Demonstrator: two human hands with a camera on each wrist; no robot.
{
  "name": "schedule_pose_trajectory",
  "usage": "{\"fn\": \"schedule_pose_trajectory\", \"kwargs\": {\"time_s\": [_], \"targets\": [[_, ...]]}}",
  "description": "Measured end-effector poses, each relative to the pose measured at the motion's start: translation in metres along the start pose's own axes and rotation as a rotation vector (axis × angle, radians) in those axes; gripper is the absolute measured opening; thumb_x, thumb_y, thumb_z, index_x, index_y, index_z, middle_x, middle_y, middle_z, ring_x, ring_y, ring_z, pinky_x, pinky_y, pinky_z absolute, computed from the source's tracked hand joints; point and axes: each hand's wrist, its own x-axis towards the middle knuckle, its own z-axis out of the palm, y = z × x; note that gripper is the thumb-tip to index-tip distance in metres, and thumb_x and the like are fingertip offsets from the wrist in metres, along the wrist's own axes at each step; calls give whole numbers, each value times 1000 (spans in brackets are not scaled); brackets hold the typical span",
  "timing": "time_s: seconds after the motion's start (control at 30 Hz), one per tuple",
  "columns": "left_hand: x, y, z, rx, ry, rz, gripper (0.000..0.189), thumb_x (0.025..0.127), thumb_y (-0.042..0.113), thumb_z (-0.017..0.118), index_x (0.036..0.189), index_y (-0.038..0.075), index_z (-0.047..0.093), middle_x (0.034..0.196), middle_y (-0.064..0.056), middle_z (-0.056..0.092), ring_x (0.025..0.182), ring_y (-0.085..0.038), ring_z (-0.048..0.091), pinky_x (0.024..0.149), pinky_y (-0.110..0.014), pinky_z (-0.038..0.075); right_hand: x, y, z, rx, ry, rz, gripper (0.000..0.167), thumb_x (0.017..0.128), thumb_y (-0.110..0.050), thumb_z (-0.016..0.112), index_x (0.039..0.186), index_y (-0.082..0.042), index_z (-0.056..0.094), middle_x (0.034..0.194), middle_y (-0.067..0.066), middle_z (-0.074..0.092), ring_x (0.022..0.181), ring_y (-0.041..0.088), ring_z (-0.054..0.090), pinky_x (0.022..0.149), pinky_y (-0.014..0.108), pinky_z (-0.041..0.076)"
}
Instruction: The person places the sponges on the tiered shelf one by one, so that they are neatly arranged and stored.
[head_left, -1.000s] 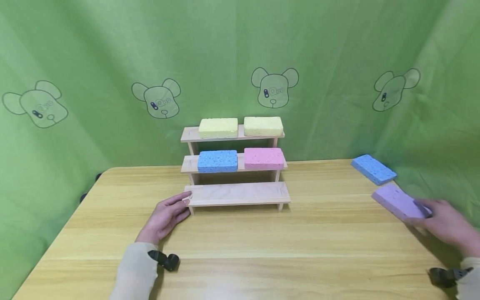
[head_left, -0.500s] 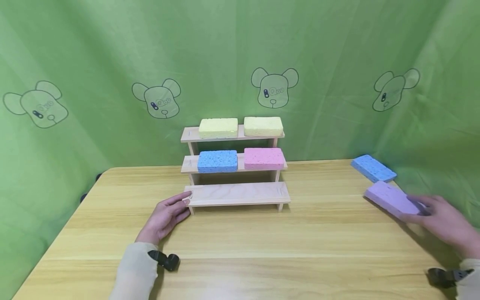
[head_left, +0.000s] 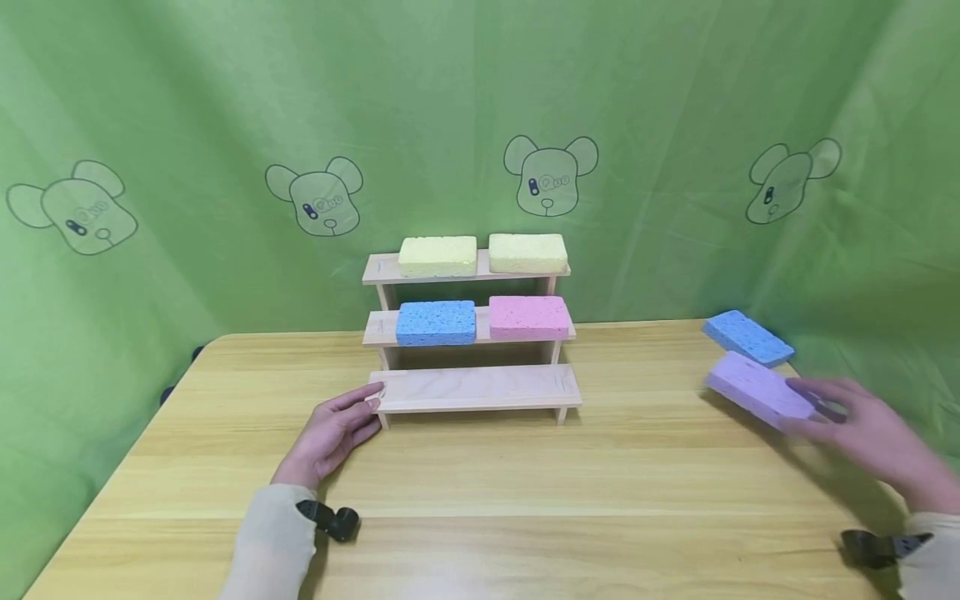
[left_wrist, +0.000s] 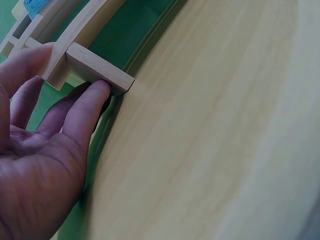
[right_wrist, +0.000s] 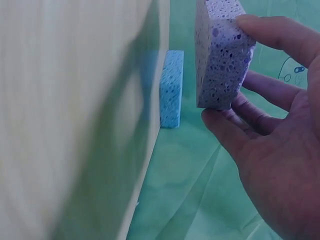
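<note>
My right hand (head_left: 873, 433) holds a purple sponge (head_left: 759, 390) by its near end, above the tabletop on the right. In the right wrist view, the purple sponge (right_wrist: 222, 65) sits between thumb and fingers, apart from the table. A three-step wooden display stand (head_left: 472, 390) stands at mid-table. My left hand (head_left: 333, 437) grips the left end of its lowest step; in the left wrist view, bent fingers touch the board and a leg of the stand (left_wrist: 100, 67). Two yellow sponges (head_left: 438, 257) lie on the top step. A blue sponge (head_left: 436, 323) and a pink sponge (head_left: 528, 317) lie on the middle one.
Another blue sponge (head_left: 747, 337) lies at the back right edge of the wooden table (head_left: 525, 500), just beyond the purple one. A green curtain (head_left: 435, 100) with mouse-head prints hangs behind the table and along its sides.
My right hand has lifted the purple sponge and carried it left and away from me, toward the loose blue sponge. The left hand and the stand have kept their places.
</note>
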Motion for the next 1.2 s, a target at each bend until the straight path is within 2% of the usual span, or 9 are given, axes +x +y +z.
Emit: {"fn": "schedule_pose_trajectory", "kwargs": {"time_s": [0.37,0.43,0.47,0.53,0.6,0.67,0.77,0.83,1.2], "targets": [[0,-1,0,14,2,-3,46,95,3,63,139,-4,51,149,-22,39,115,-24,59,99,-37,49,4,-27,4,70,22,-89,68,88,-28,75,139,6,47,138,33,35,118,57,34,86,75,31],[0,-1,0,12,-1,-3,46,95,3,63,139,-4,50,149,-22,39,116,-24,59,100,-37,49,4,-31,4,79,23,-99,68,87,-28,76,139,5,48,138,34,35,120,58,33,92,75,28],[0,-1,1,10,-1,-2,46,95,3,63,139,-4,50,149,-22,39,116,-24,59,100,-37,49,5,-33,5,85,25,-104,67,87,-28,76,140,4,48,139,33,35,120,57,33,101,67,30],[0,-1,1,5,1,-1,46,95,3,63,138,-4,51,149,-22,39,115,-24,59,99,-37,49,5,-37,6,80,38,-115,66,87,-29,76,140,2,49,139,30,37,120,54,34,110,37,32],[0,0,1,1,0,-1,45,95,2,63,138,-4,52,148,-23,39,115,-24,60,99,-37,49,6,-41,7,81,52,-132,65,87,-28,77,139,0,51,138,25,40,121,43,38,98,8,29],[0,0,1,-2,0,0,45,94,2,63,137,-3,53,148,-23,39,114,-24,60,99,-37,49,7,-45,8,89,66,-151,63,86,-26,78,138,-2,53,136,19,43,121,24,41,84,-4,25],[0,0,1,-3,1,0,44,94,2,63,137,-3,53,148,-23,40,113,-23,61,99,-37,49,9,-52,11,114,82,-185,60,85,-22,79,136,-2,55,133,12,44,113,-3,38,85,-4,29],[0,0,1,-5,0,-1,44,94,3,63,137,-2,53,148,-23,40,113,-23,61,99,-37,49,11,-56,13,140,86,-212,60,84,-17,79,136,0,54,132,11,43,109,-12,35,86,-3,32],[0,0,1,-10,-7,0,47,94,3,64,139,-4,51,149,-23,38,116,-25,59,100,-37,48,15,-75,22,215,74,-310,58,83,-8,79,133,6,54,130,13,43,111,-13,38,91,0,33]]}}
